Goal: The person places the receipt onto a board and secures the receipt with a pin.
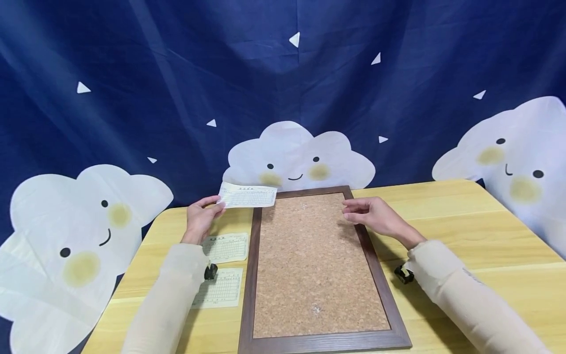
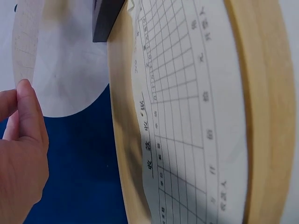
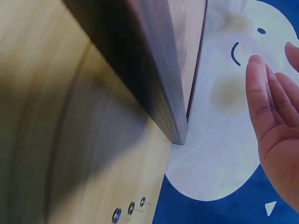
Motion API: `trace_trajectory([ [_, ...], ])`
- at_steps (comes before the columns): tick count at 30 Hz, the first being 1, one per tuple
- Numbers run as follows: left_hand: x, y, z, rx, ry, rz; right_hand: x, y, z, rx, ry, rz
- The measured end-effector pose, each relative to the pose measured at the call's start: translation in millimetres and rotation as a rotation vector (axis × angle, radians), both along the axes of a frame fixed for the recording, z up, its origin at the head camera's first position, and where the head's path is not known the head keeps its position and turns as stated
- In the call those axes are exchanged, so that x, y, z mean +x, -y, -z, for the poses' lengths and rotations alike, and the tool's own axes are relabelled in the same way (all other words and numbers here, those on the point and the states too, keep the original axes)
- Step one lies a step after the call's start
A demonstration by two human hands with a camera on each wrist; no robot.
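Observation:
My left hand (image 1: pixel 202 217) pinches the left end of a printed receipt slip (image 1: pixel 249 196) between thumb and fingers. The slip is raised and overlaps the top left corner of the cork board (image 1: pixel 318 260) in the head view. In the left wrist view the held slip (image 2: pixel 25 44) shows nearly edge-on. Over the board's upper right edge hovers my right hand (image 1: pixel 378 215), fingers extended and holding nothing. Its fingers (image 3: pixel 261 98) look straight and side by side in the right wrist view. A dark brown wooden frame (image 1: pixel 327 342) surrounds the cork.
Two more receipt slips, an upper one (image 1: pixel 230 247) and a lower one (image 1: pixel 221 290), lie left of the board on the wooden table (image 1: pixel 464 236). Three small thumbtacks (image 3: pixel 117 215) are on the table right of the board. A blue curtain (image 1: pixel 292 78) with clouds hangs behind.

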State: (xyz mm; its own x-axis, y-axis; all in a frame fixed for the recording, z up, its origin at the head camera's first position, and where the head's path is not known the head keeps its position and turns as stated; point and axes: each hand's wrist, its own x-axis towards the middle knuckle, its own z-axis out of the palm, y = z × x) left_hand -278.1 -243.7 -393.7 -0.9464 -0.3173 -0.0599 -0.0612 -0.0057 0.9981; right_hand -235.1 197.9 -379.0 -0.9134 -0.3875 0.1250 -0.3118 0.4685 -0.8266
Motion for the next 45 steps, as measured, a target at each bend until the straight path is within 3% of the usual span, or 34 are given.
trace_trajectory([
  [29, -0.4, -23.6, 1.7, 0.035, -0.021, 0.012, -23.3, 22.1, -0.4, -0.084, -0.008, 0.037],
  [45, 1.6, -37.0, 2.4, 0.047, -0.036, 0.028, -32.8, 31.2, -1.3, -0.148, 0.043, 0.042],
])
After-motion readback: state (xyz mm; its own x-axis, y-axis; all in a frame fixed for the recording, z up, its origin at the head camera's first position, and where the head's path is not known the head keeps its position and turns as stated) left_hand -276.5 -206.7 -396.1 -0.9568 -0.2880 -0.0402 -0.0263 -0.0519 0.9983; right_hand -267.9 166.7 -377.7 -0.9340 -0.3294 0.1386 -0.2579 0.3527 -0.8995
